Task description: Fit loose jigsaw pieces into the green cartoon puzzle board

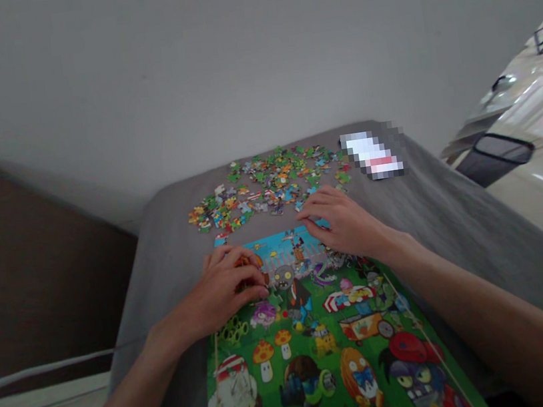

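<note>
A partly assembled cartoon jigsaw puzzle (318, 358) lies on a grey cloth (458, 238), with bright green plants, mushrooms and zombies on it. My left hand (225, 287) is curled at the puzzle's upper left, its fingers closed around an orange jigsaw piece (247, 264) that is mostly hidden. My right hand (339, 221) rests on the puzzle's top edge, fingers apart and holding nothing. Just beyond both hands spreads a loose pile of several jigsaw pieces (269, 187).
A pixelated white and red object (373, 155) lies on the cloth's far right corner. A brown cushioned surface (32, 264) fills the left, a pale wall stands behind, and a glossy beige object (532, 119) with dark parts sits at the right.
</note>
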Tool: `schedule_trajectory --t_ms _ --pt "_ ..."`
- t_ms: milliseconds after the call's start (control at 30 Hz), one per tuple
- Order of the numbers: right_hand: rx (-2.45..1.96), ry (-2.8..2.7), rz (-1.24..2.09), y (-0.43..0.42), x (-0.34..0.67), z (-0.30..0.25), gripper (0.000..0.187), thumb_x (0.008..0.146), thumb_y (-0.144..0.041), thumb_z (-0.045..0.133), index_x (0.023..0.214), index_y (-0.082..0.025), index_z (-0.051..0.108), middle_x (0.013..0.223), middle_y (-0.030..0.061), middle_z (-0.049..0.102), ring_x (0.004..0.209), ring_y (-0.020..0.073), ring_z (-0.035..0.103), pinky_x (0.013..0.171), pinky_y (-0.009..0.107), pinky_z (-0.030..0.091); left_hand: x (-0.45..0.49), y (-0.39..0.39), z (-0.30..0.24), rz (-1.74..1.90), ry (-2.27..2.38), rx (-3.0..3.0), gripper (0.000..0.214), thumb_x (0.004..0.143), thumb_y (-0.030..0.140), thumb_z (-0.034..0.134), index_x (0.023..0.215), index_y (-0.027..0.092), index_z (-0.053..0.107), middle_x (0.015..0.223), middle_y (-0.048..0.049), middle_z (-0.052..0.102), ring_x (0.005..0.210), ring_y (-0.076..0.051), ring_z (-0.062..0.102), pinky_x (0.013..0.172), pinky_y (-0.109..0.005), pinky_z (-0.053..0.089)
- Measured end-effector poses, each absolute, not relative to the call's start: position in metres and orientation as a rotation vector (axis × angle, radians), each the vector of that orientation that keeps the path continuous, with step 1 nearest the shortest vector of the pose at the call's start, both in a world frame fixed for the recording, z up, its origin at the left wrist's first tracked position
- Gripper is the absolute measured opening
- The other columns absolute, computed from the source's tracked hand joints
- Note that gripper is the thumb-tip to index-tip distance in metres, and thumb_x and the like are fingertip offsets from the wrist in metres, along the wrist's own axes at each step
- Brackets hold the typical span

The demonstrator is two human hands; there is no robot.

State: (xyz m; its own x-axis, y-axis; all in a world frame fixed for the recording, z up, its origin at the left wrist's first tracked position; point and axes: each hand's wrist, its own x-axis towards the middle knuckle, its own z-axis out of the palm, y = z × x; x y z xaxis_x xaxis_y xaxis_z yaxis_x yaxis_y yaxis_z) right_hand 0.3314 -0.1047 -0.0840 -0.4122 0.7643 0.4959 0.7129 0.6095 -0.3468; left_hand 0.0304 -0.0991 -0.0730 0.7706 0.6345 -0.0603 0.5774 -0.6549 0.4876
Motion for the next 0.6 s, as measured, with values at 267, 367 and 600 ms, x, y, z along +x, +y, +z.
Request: schedule_trajectory --t_ms 267,367,600 --pt "-1.142 -2.223 0.091 -0.1046 0.3325 -0.0835 0.018 0.100 -0.018 0.056 0.099 -0.021 0.074 0.099 0.0071 0.074 0.098 0.0245 0.061 0.093 0.041 0.047 0.0299 -0.1015 -0.0670 0.133 0.860 2.487 0.022 0.104 0.041 0.060 0.094 0.029 0.076 0.118 -0.0028 0.065 0.120 -0.025 0.049 0.108 -0.044 0.031" --pt "-1.150 -2.226 0.097 -0.1044 0.3328 -0.0838 0.018 0.099 -0.018 0.056 0.100 -0.021 0.074 0.099 0.0072 0.074 0.099 0.0248 0.061 0.094 0.041 0.047 0.0310 -0.1022 -0.0667 0.145 0.877 2.490 0.021 0.100 0.045 0.065 0.093 0.029 0.076 0.118 -0.0032 0.064 0.120 -0.027 0.048 0.107 -0.045 0.032" --pt "-1.150 -2.231 0.110 -0.1043 0.3323 -0.0835 0.020 0.100 -0.018 0.055 0.100 -0.022 0.075 0.099 0.0069 0.075 0.098 0.0245 0.062 0.094 0.042 0.046 0.0355 -0.1049 -0.0674 0.204 0.940 2.526 0.022 0.096 0.049 0.070 0.093 0.028 0.076 0.114 -0.0028 0.065 0.118 -0.027 0.048 0.106 -0.045 0.033"
